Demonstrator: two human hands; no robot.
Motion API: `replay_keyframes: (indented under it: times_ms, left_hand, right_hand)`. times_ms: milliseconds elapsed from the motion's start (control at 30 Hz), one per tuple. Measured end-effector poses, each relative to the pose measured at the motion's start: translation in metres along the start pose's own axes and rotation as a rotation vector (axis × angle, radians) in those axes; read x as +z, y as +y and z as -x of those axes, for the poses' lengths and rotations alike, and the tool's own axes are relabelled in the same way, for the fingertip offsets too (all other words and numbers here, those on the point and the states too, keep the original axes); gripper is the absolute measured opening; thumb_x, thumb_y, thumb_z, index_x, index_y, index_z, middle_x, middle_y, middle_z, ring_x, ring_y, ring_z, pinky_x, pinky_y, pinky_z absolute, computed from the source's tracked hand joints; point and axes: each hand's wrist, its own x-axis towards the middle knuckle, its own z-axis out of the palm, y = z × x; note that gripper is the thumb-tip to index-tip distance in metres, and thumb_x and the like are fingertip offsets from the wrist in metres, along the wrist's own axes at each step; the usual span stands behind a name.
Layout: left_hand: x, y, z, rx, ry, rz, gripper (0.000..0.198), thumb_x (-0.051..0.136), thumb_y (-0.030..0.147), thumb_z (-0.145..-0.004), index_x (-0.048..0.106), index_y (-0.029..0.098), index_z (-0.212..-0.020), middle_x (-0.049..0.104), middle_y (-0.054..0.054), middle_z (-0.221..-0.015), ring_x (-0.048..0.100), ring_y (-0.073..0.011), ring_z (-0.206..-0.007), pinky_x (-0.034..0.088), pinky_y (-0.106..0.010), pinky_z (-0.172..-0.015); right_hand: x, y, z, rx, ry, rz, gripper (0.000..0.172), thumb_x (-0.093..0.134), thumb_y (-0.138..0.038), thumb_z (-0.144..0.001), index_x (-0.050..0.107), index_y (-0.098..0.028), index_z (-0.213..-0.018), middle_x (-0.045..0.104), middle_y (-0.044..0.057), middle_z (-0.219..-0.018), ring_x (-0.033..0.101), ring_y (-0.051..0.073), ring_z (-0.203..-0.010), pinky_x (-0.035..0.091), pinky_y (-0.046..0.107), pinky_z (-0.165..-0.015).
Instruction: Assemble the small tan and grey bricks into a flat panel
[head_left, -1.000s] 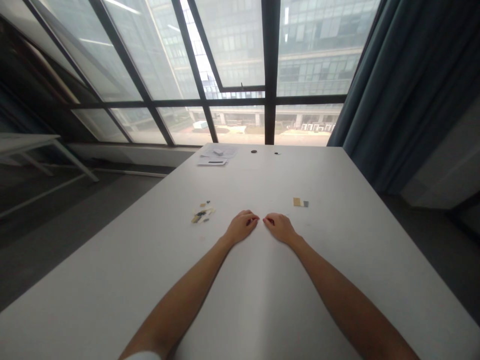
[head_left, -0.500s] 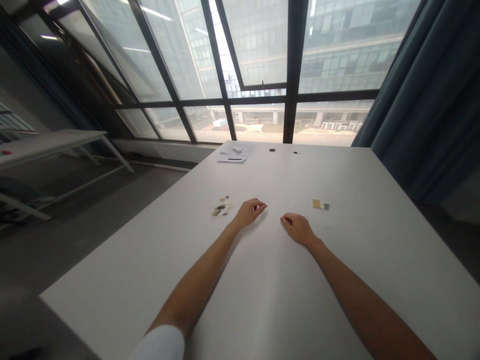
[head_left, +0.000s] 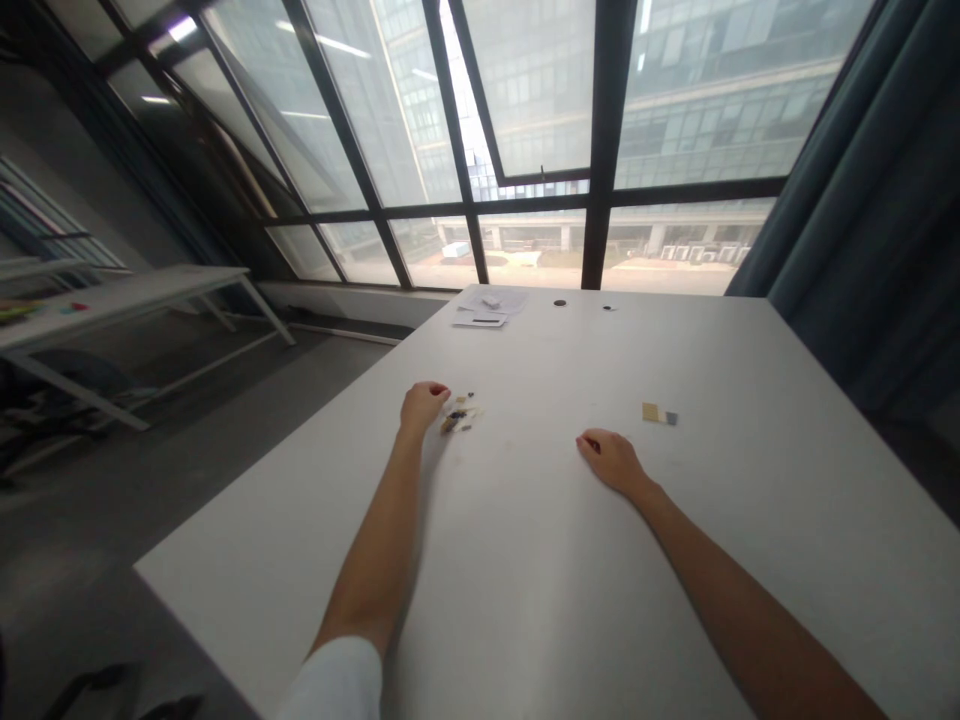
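My left hand (head_left: 422, 407) is at the left edge of a loose pile of small pieces (head_left: 456, 418). Its thumb and fingers are drawn together in a pinch; anything between them is too small to make out. Tan, black, grey and pale bits make up the pile. My right hand (head_left: 611, 460) rests on the white table (head_left: 525, 560) with its fingers curled in, hiding what they may hold. Beyond it to the right lies a short flat row of pieces: a tan square (head_left: 650, 412), a pale part and a grey piece (head_left: 671, 419).
Papers (head_left: 487, 305) lie at the table's far left corner. Two dark round spots, one a disc-like hole (head_left: 559, 303), sit near the far edge. A second table (head_left: 150, 290) stands to the left, and a blue curtain (head_left: 840, 220) hangs at the right.
My left hand has moved left from the table's middle, past the pile to its left side. My right hand stays where it was; the whole view has shifted slightly.
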Motion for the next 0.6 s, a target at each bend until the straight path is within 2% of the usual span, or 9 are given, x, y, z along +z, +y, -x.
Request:
replay_keyframes:
  times_ms: [167,600]
  left_hand:
    - [0.007,-0.022,-0.001,-0.089,0.013,-0.095,0.022,0.068,0.031,-0.079,0.077,0.02,-0.097,0.076,-0.008,-0.101,0.068,-0.0211,-0.092,0.05,-0.027,-0.077]
    - [0.037,-0.043,-0.001,-0.053,-0.039,-0.066,0.035,0.066,0.026,-0.084,0.072,0.016,-0.117,0.073,-0.013,-0.107,0.069,-0.0241,-0.099,0.051,-0.032,-0.087]
  right_hand:
    - [0.001,0.002,0.0,0.013,0.004,0.015,0.035,0.046,-0.037,-0.094,0.064,-0.02,-0.069,0.064,0.003,-0.069,0.05,0.016,-0.063,0.027,0.028,-0.06]
    - [0.001,0.003,0.0,0.008,0.008,0.016,0.036,0.045,-0.038,-0.094,0.064,-0.019,-0.07,0.063,0.003,-0.068,0.05,0.016,-0.063,0.027,0.027,-0.061]
